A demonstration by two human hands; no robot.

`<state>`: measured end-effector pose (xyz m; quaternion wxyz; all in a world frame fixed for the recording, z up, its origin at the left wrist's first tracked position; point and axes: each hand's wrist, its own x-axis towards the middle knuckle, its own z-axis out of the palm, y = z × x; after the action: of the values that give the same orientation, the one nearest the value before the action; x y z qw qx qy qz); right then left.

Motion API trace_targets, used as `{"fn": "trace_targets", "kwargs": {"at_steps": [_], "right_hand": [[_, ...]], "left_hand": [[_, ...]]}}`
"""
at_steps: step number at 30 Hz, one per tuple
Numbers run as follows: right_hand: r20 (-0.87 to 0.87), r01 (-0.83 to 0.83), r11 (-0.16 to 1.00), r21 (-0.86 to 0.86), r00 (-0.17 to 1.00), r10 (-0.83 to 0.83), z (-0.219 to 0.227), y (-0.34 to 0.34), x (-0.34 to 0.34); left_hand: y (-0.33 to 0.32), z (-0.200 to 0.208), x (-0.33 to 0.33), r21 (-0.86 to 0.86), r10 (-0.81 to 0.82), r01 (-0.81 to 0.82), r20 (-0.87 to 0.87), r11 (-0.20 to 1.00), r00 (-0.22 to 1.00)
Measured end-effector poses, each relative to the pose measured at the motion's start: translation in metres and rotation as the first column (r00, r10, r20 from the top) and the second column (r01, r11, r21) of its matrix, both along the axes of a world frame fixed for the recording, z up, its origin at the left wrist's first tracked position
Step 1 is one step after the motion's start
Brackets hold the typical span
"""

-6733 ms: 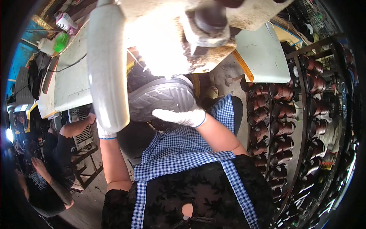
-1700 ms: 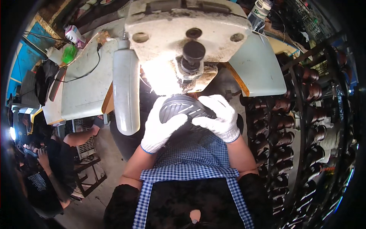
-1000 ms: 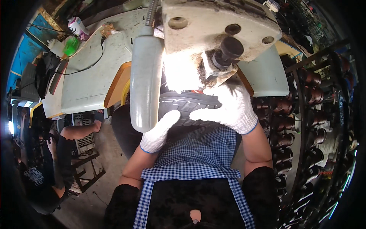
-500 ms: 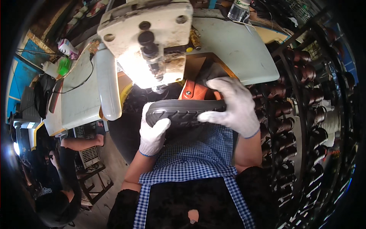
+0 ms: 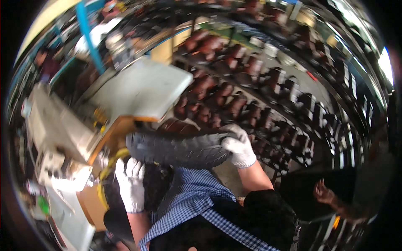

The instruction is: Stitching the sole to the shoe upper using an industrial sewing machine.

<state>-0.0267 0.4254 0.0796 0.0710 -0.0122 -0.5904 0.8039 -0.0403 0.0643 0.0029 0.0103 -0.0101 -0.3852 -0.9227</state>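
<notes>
A shoe with a thick black treaded sole [image 5: 180, 148] is held up in front of me, its tread turned toward me. Most of its upper is hidden behind the sole. My right hand [image 5: 239, 146], in a white knit glove, grips the sole's right end, thumb on the tread. My left hand [image 5: 131, 184], gloved alike, is off the shoe, below its left end, with fingers stretched out and nothing in them. A sewing machine [image 5: 63, 165] with a lit lamp stands to the left of that hand.
A pale worktable [image 5: 138, 90] extends beyond the machine. Racks with rows of brown shoes [image 5: 251, 67] fill the far and right side. Another person's hand [image 5: 324, 192] reaches in at the right. A blue post [image 5: 90, 39] rises at the far left.
My view has swung right toward the racks, shifting the machine left. My left hand has let go of the shoe; the right hand still holds it, now away from the machine.
</notes>
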Motion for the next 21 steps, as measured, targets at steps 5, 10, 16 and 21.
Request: {"fn": "trace_targets", "kwargs": {"at_steps": [5,10,16,21], "right_hand": [[-0.513,0.589,0.743,-0.316,0.553,-0.657,0.056,0.049,0.081],[-0.604,0.918,-0.183,-0.352,-0.373,-0.704,0.074,0.097,0.149],[-0.751,0.795,-0.584,-0.165,-0.485,-0.448,0.085,0.145,0.191],[-0.408,0.799,-0.149,-0.582,-0.446,-0.796,0.104,0.164,0.201]], "left_hand": [[0.004,-0.018,-0.025,-0.099,-0.057,0.070,0.129,0.993,0.990],[0.032,-0.018,-0.038,-0.040,-0.167,0.172,0.102,0.984,0.981],[0.056,0.000,-0.032,-0.142,-0.174,0.192,0.126,0.971,0.977],[0.062,0.003,-0.030,-0.128,-0.233,0.247,0.114,0.961,0.966]]}}
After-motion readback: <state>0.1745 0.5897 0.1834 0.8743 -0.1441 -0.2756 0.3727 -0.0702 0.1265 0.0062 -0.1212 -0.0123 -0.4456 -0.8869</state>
